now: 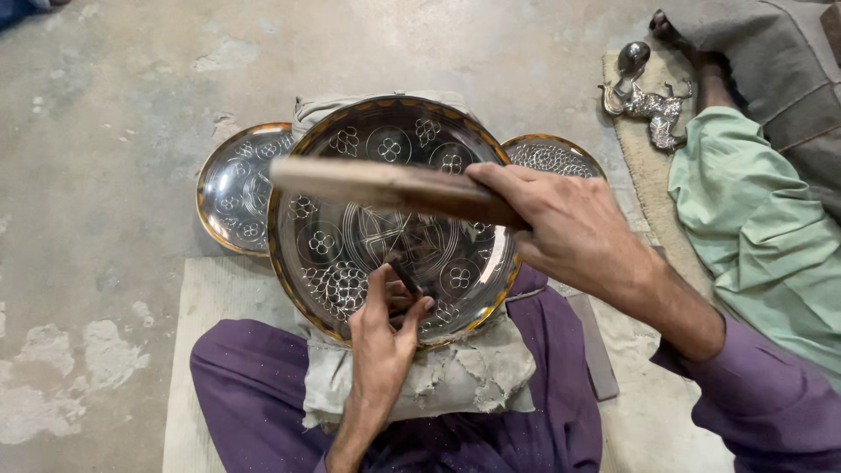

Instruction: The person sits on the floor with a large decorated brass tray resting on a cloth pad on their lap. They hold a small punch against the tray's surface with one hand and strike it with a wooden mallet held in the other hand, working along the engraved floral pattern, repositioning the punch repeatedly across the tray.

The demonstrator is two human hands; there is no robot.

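The left hand is pinched shut around a thin dark metal chisel, its tip set on the near-middle of the large round engraved brass tray. The chisel leans a little, its long axis running from the fingers up and away toward the tray's centre. The right hand is closed around one end of a long brown wooden mallet, which lies nearly level across the tray with its long axis left to right, its free end out to the left. The mallet hangs above and just beyond the chisel's head, apart from it, so the chisel lies near and below the mallet's middle; the left hand is the nearer of the two to the tray's surface.

The tray rests tilted on a pale grey padded cloth block on the person's purple-trousered lap. Behind it on the concrete floor lie two smaller engraved round plates, one at the left and one at the right. Far right, on a beige mat, stand a small silver metal animal figure and a silver spoon-shaped piece, beside another person's green sleeve.
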